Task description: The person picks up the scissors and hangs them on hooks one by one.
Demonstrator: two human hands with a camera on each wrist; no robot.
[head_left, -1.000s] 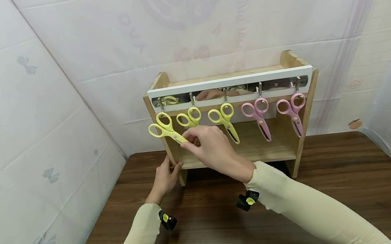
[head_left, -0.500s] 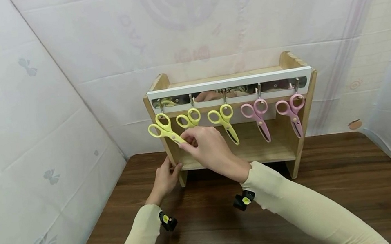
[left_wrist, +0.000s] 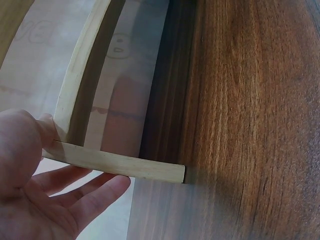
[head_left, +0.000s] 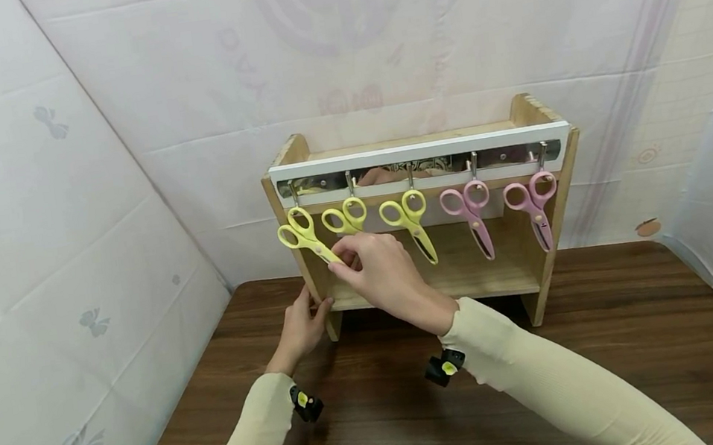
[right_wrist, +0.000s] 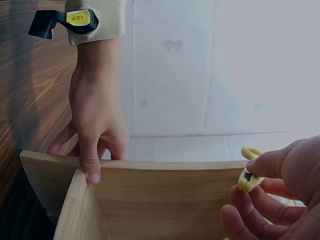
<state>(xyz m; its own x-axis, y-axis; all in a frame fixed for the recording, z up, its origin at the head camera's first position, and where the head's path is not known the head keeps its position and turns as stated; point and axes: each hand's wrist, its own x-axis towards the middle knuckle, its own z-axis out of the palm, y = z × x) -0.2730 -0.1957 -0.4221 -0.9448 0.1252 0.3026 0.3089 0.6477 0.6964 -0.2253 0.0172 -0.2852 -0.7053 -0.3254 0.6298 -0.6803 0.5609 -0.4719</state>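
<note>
In the head view my right hand [head_left: 383, 268] pinches yellow scissors [head_left: 306, 238] by the blade end, thumb against fingers. Their handle loops point up and left, the upper one at the leftmost hook [head_left: 294, 194]; whether it is hooked over, I cannot tell. The right wrist view shows the scissors' tip end [right_wrist: 246, 181] between thumb and fingers. My left hand [head_left: 303, 327] grips the left side panel [left_wrist: 120, 164] of a wooden shelf [head_left: 492, 276], low down. Its thumb lies on the inner side, with the other fingers outside.
From the other hooks on the white rail [head_left: 421, 150] hang yellow scissors [head_left: 423, 240], a second yellow pair [head_left: 354, 208] partly behind my right hand, pink scissors [head_left: 474, 218] and another pink pair [head_left: 536, 208]. The shelf stands on a dark wooden table [head_left: 642, 335] against pale sheeting [head_left: 200, 62].
The handle loops of the held scissors have drawn slightly closer together, the left loop shifting right. My right hand has moved a little left and down; the left hand keeps its place.
</note>
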